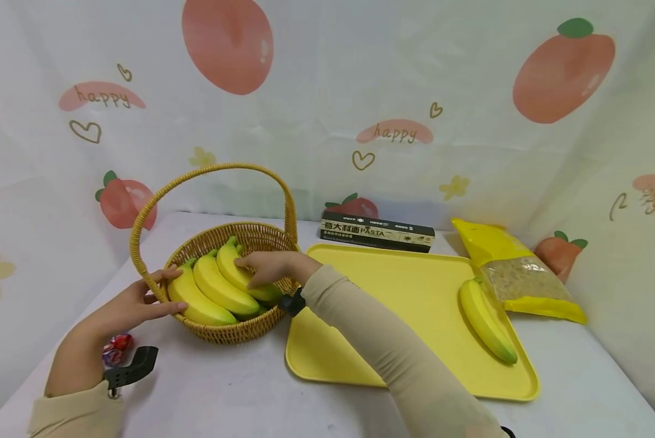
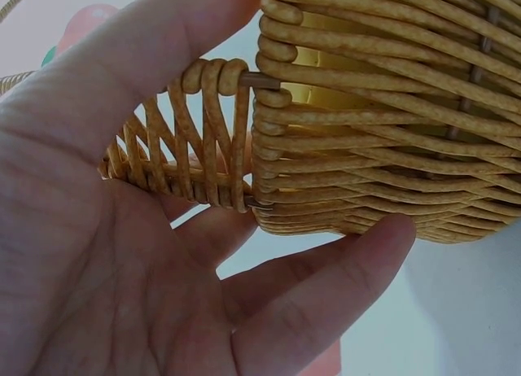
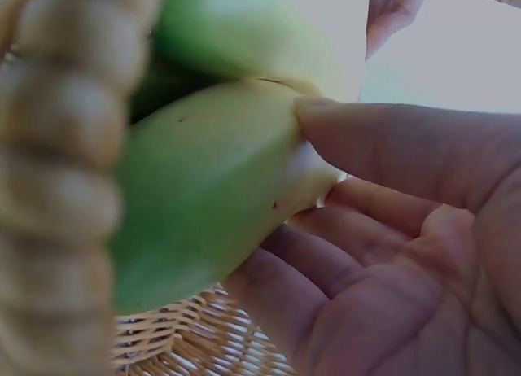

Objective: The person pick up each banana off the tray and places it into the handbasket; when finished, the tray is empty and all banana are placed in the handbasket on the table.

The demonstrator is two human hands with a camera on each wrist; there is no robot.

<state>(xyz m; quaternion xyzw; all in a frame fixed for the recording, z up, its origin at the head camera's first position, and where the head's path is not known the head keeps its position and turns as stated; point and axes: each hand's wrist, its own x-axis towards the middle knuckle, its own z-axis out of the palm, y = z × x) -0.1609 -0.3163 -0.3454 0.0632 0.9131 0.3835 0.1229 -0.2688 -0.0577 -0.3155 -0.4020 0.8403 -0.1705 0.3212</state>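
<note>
A woven wicker basket (image 1: 225,333) with a tall arched handle stands on the left of the table, with several yellow bananas inside. At its left rim my left hand (image 1: 132,309) holds the basket around the foot of the handle. The left wrist view shows the thumb and fingers on either side of the weave (image 2: 383,140). My right hand (image 1: 275,267) reaches into the basket and grips the rightmost banana (image 1: 230,266), which lies beside the others. In the right wrist view, thumb and fingers are around that banana (image 3: 212,189), its green end toward the camera.
A yellow tray (image 1: 415,292) lies right of the basket, with one banana (image 1: 486,322) at its right side. Behind it is a black pasta box (image 1: 376,232). A yellow bag (image 1: 519,274) leans by the tray's right corner. Wrapped candies (image 1: 118,350) lie near the left wrist.
</note>
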